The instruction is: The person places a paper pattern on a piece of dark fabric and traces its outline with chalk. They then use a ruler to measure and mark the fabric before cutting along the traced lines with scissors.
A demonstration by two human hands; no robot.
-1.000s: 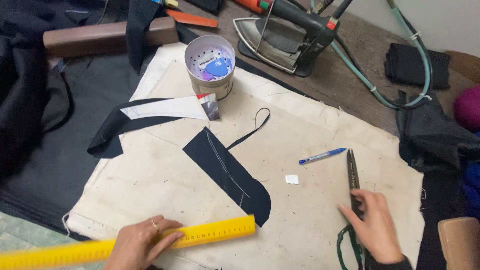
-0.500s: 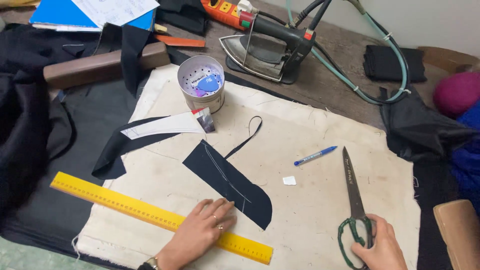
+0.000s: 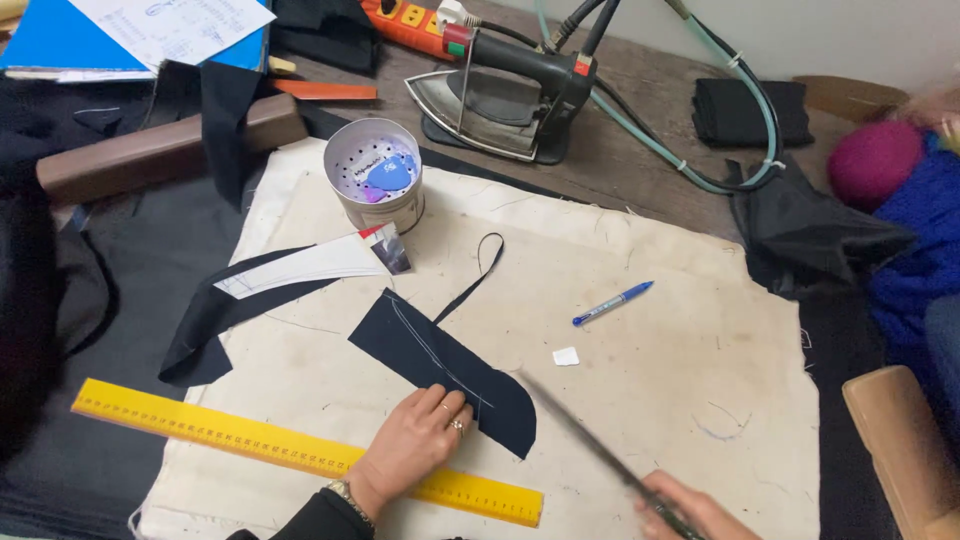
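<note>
My left hand (image 3: pixel 412 441) rests flat on the near edge of a dark navy fabric piece (image 3: pixel 440 368) with chalk lines, and its wrist lies over a yellow ruler (image 3: pixel 210 435). My right hand (image 3: pixel 690 510), at the bottom edge, grips the scissors (image 3: pixel 590 445), whose blurred blades point up-left toward the fabric's rounded end. All of this lies on a cream cloth (image 3: pixel 650 390) spread over the table.
A white tin (image 3: pixel 375 178) holding coloured chalk stands at the cloth's far edge. A blue pen (image 3: pixel 612 303) and a small white chalk bit (image 3: pixel 566 356) lie to the right. An iron (image 3: pixel 500 95) with hoses sits behind. Dark fabric strips (image 3: pixel 230 310) and a white paper pattern (image 3: pixel 300 268) lie left.
My left hand slid from the ruler up onto the navy fabric. My right hand lifted the scissors off the cloth and swung them left toward the fabric.
</note>
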